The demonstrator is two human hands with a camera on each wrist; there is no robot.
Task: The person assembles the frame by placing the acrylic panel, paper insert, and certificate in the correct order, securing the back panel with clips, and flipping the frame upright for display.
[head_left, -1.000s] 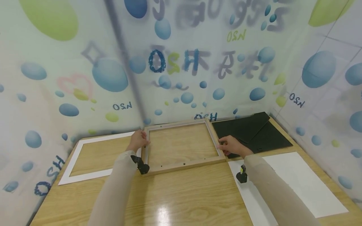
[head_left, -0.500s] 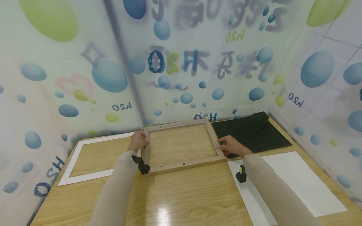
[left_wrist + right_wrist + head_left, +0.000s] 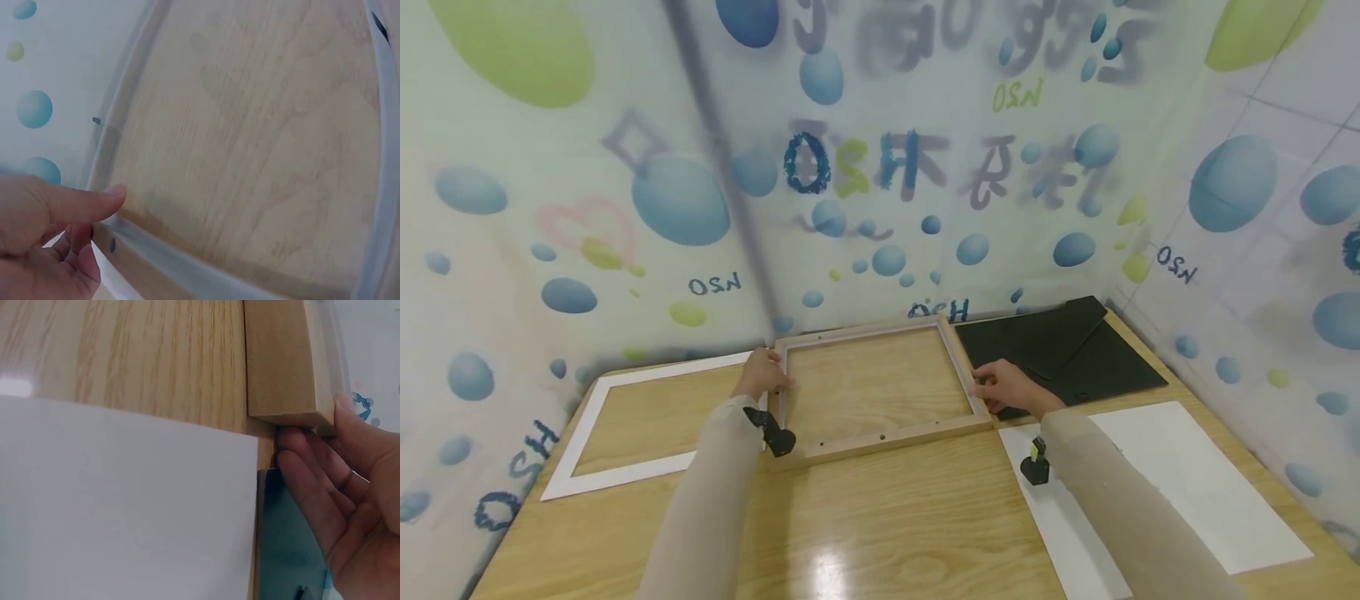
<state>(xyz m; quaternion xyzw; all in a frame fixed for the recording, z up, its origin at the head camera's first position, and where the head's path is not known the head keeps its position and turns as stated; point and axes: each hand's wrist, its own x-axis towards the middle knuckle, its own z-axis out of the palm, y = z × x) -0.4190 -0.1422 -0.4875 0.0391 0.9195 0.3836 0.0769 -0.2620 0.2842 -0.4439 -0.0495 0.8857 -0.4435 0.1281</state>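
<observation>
A light wooden picture frame lies flat at the back middle of the table, with small dark fasteners along its rails. Its left side is held by my left hand; in the left wrist view, the thumb lies over the inner edge and the fingers curl outside. My right hand pinches the opposite side. The right wrist view has that thumb against the inner face of the frame's wooden rail, fingers below. Wood grain shows through the opening; whether a clear pane covers it I cannot tell.
A white mat border lies left of the frame. On the right is a black backing board with a stand flap, and nearer, a white sheet partly under the right forearm. A patterned wall rises behind the table.
The head view has turned slightly to the right, so everything sits a little further left. Both hands keep their hold, and the frame stays in place on the table.
</observation>
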